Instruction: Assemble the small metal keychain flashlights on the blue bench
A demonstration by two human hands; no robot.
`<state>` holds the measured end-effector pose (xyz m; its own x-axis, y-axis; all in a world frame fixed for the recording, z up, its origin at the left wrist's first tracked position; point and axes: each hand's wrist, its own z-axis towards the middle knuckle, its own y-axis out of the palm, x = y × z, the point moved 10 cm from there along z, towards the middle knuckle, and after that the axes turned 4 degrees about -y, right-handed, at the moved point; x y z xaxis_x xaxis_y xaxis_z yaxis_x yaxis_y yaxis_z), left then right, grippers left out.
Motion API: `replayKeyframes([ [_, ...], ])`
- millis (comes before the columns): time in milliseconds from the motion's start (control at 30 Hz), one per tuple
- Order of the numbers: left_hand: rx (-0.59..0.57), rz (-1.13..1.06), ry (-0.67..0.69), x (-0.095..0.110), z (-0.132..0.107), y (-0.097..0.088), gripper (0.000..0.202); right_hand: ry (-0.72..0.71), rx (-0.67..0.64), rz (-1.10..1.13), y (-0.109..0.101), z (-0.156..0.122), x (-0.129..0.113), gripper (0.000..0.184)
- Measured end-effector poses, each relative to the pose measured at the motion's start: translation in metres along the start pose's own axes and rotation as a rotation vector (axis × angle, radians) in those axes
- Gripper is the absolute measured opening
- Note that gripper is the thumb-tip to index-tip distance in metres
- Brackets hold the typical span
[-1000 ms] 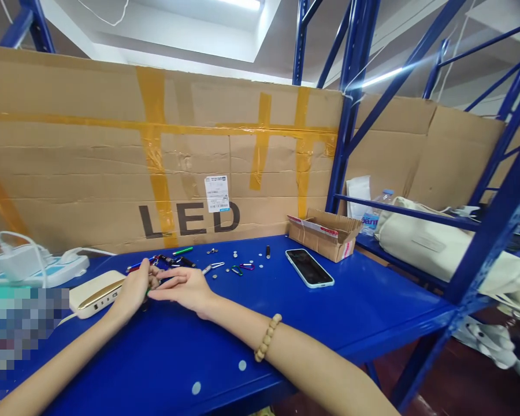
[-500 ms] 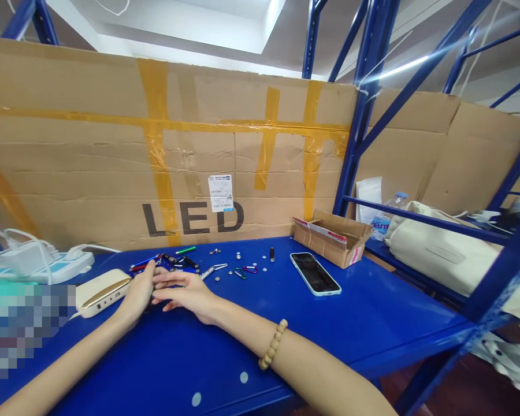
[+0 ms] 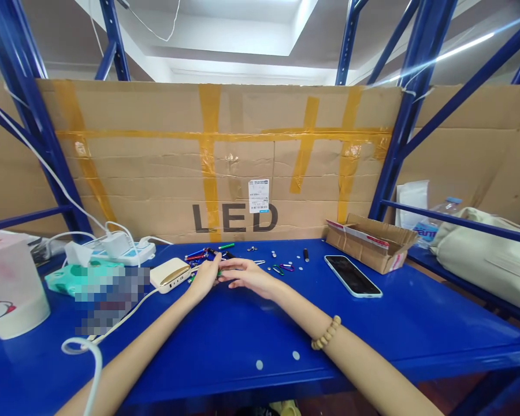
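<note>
My left hand (image 3: 204,277) is over the blue tabletop, its fingers curled and mostly turned away. A bit of green shows beside it, but I cannot make out what it holds. Reaching in from the right, my right hand (image 3: 251,276) has its fingers stretched and slightly apart, the tips at the left hand. Just behind the hands lies a pile of small metallic tube-like pieces (image 3: 195,255) in blue, red and black, with a green tube (image 3: 226,247) beside it. To the right are a green carabiner (image 3: 278,270) and a purple carabiner (image 3: 287,267).
A cream box-shaped device (image 3: 171,271) with a cable sits left of the hands, near a power strip (image 3: 145,252) and a white bucket (image 3: 15,289). Rightward are a black tube (image 3: 305,255), a phone (image 3: 353,276) and an open cardboard box (image 3: 372,240). Cardboard (image 3: 164,190) stands behind.
The view has swung left, bringing the bucket and left rack post into sight. The hands stay together in front of the pile, with little change in pose.
</note>
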<state>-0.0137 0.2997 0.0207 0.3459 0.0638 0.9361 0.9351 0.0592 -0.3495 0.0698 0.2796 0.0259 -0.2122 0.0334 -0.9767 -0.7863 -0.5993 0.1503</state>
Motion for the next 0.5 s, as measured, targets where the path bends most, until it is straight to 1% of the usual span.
replayKeyframes([
  [33, 0.018, -0.031, -0.015, 0.001, 0.000, -0.006, 0.050, -0.029, -0.030, -0.063, -0.005, 0.001, -0.008, 0.040],
  [67, 0.037, -0.068, -0.016, 0.003, 0.000, -0.012, 0.050, -0.075, 0.006, -0.160, -0.020, 0.001, -0.019, 0.039],
  [100, 0.056, -0.109, -0.009, 0.006, -0.001, -0.018, 0.049, -0.127, 0.121, -0.321, -0.043, -0.001, -0.031, 0.036],
  [133, 0.071, -0.151, 0.005, 0.009, -0.002, -0.024, 0.048, -0.183, 0.255, -0.538, -0.069, -0.006, -0.046, 0.030],
  [167, 0.083, -0.188, 0.014, 0.011, -0.003, -0.029, 0.047, -0.247, 0.429, -0.788, -0.096, -0.017, -0.065, 0.024],
  [200, 0.090, -0.221, 0.019, 0.012, -0.003, -0.033, 0.045, -0.261, 0.571, -1.046, -0.120, -0.028, -0.078, 0.020],
  [233, 0.092, -0.244, 0.019, 0.011, -0.003, -0.035, 0.044, -0.211, 0.708, -1.259, -0.144, -0.041, -0.086, 0.019],
  [267, 0.088, -0.259, 0.018, 0.010, -0.003, -0.035, 0.043, -0.114, 0.815, -1.408, -0.169, -0.053, -0.088, 0.021],
  [333, 0.061, -0.268, 0.023, 0.008, -0.001, -0.031, 0.043, 0.162, 1.002, -1.535, -0.217, -0.080, -0.082, 0.024],
  [367, 0.045, -0.264, 0.023, 0.007, 0.000, -0.027, 0.043, 0.282, 1.066, -1.554, -0.235, -0.093, -0.078, 0.028],
  [400, 0.028, -0.254, 0.023, 0.005, 0.002, -0.023, 0.043, 0.404, 1.101, -1.535, -0.250, -0.105, -0.071, 0.034],
  [433, 0.013, -0.241, 0.022, 0.003, 0.003, -0.020, 0.044, 0.497, 1.127, -1.507, -0.261, -0.115, -0.065, 0.038],
  [500, -0.008, -0.214, 0.016, -0.001, 0.004, -0.014, 0.045, 0.613, 1.167, -1.449, -0.274, -0.130, -0.059, 0.045],
])
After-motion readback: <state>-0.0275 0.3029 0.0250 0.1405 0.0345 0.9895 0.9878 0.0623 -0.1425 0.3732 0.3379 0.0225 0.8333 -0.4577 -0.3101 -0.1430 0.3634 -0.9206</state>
